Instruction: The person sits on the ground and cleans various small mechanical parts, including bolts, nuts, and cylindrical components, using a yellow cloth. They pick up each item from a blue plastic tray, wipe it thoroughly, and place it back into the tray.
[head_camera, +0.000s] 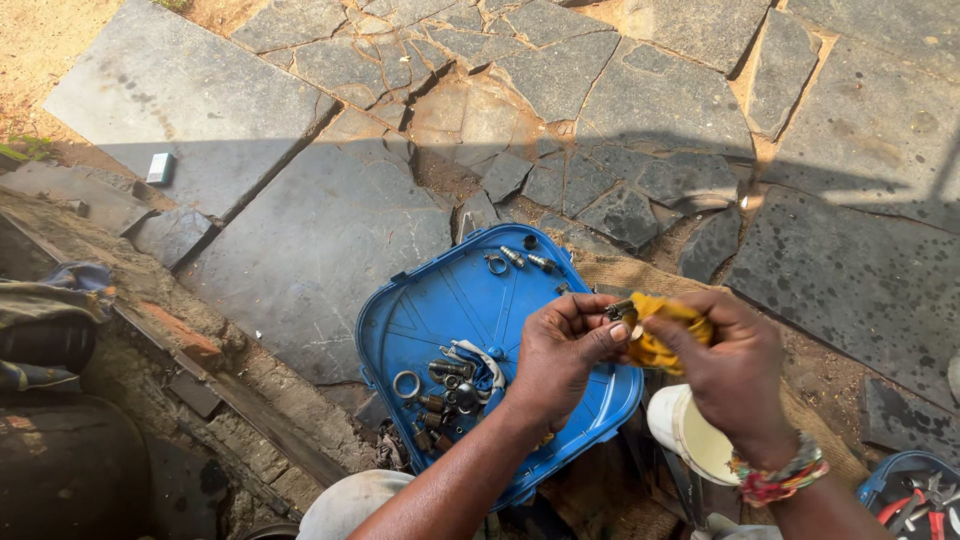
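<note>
Two bare hands meet above the right edge of one blue plastic tray (430, 300). The left hand (560, 350) pinches a small dark metal part (620, 309) between thumb and fingers; only its end shows, so its exact kind cannot be told. The right hand (735, 375) is closed around one crumpled yellow cloth (665, 330), pressed against that part. The right wrist carries a stack of beaded, multicoloured bracelets (780, 475).

The tray is shallow, rounded at the corners and ribbed inside, and lies on flat, irregular grey stone slabs (320, 230) with cracked, sandy joints. In its upper corner lie one small metal ring (496, 264) and two short cylindrical fittings (527, 260), set apart from each other. Near the lower left lies one larger flat washer-like ring (406, 384), just beside a heap of greasy bolts and fittings (455, 385), too tangled to count.

One white plastic container (690, 430), round-rimmed, sits below the right hand. Coarse woven sacking (620, 272) lies under the tray's right side. One small pale rectangular block (159, 167) rests on a far slab. A second blue tray (915, 490) holding tools shows at the lower right corner.
</note>
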